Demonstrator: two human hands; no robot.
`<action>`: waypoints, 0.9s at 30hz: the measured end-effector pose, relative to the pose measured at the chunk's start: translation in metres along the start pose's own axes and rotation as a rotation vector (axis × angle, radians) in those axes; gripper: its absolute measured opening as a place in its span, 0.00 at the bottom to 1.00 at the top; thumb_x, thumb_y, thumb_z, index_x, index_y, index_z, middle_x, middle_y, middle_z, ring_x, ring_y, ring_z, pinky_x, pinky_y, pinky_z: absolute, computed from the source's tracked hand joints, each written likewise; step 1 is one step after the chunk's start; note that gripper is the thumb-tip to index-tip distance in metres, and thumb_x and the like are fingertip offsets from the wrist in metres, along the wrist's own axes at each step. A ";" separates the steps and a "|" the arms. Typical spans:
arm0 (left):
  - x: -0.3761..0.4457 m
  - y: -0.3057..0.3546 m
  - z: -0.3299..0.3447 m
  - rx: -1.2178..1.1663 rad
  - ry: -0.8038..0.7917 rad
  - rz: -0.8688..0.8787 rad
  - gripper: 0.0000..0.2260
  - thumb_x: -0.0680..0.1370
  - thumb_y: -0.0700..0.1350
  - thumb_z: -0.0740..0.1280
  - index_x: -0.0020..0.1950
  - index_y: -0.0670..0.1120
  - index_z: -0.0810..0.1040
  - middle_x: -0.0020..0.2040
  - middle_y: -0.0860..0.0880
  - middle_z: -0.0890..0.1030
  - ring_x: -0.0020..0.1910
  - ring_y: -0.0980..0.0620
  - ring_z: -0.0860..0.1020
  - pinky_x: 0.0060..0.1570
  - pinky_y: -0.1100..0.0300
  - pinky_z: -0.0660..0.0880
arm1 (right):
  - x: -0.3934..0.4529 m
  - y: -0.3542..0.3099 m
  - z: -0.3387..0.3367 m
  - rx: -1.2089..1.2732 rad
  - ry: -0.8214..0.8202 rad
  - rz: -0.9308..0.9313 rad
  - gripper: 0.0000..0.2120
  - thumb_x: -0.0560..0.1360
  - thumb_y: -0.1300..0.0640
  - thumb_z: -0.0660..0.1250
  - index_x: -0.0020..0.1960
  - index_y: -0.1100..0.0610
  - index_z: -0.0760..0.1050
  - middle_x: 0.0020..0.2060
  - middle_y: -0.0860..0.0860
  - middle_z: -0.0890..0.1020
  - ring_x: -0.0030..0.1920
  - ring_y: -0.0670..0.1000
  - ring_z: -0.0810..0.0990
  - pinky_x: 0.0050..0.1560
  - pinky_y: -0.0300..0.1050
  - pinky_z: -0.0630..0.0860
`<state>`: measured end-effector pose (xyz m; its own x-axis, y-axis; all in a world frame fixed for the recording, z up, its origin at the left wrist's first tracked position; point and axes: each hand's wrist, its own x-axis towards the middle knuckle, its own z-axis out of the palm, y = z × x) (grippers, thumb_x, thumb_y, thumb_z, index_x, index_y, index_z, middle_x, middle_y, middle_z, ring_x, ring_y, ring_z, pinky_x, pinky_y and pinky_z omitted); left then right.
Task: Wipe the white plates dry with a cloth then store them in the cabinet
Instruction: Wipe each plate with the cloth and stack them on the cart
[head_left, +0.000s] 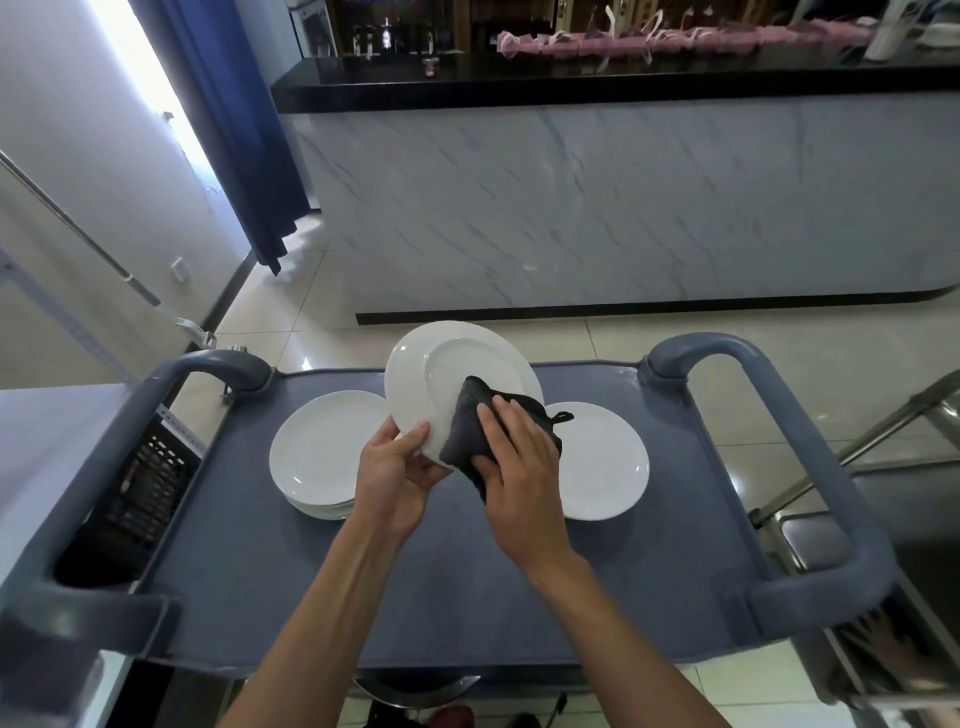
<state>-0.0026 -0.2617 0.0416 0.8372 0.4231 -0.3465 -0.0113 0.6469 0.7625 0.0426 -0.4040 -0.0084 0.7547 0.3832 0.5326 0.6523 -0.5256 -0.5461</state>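
Observation:
A white plate (452, 366) is held tilted above the blue-grey cart top (415, 587). My left hand (397, 467) grips its lower rim, thumb on the face. My right hand (519, 467) holds a dark folded cloth (467, 431) against the plate's lower right part. To the left, a stack of white plates (317, 452) lies on the cart. A single white plate (608, 462) lies to the right, partly hidden by my right hand.
The cart has thick grey handles at the left (208, 364) and right (727, 353). A marble-fronted counter (597, 208) with a black top stands beyond. A black crate (145, 483) sits left of the cart, and a metal rack (857, 519) stands right.

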 end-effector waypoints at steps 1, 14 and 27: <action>-0.001 0.000 -0.002 -0.001 -0.015 0.001 0.13 0.81 0.33 0.61 0.63 0.41 0.79 0.55 0.39 0.84 0.49 0.42 0.83 0.44 0.48 0.84 | 0.000 0.001 -0.001 0.010 -0.002 0.027 0.24 0.82 0.53 0.56 0.77 0.54 0.66 0.76 0.51 0.67 0.77 0.51 0.61 0.73 0.54 0.62; -0.004 0.014 -0.010 0.056 -0.159 0.045 0.19 0.74 0.34 0.67 0.66 0.38 0.77 0.60 0.37 0.82 0.56 0.38 0.82 0.46 0.46 0.83 | 0.028 0.001 -0.006 0.295 0.047 0.321 0.27 0.79 0.52 0.59 0.78 0.50 0.63 0.79 0.50 0.59 0.78 0.50 0.58 0.75 0.46 0.57; -0.008 0.016 -0.021 0.241 -0.281 0.050 0.17 0.70 0.35 0.71 0.58 0.41 0.84 0.51 0.36 0.84 0.44 0.40 0.83 0.39 0.50 0.82 | 0.071 0.025 -0.023 0.371 0.045 0.416 0.25 0.82 0.55 0.62 0.79 0.50 0.62 0.78 0.50 0.64 0.76 0.50 0.62 0.75 0.44 0.59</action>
<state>-0.0208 -0.2417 0.0449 0.9567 0.2381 -0.1676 0.0451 0.4475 0.8931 0.1102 -0.4072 0.0305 0.9554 0.1635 0.2457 0.2870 -0.3198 -0.9030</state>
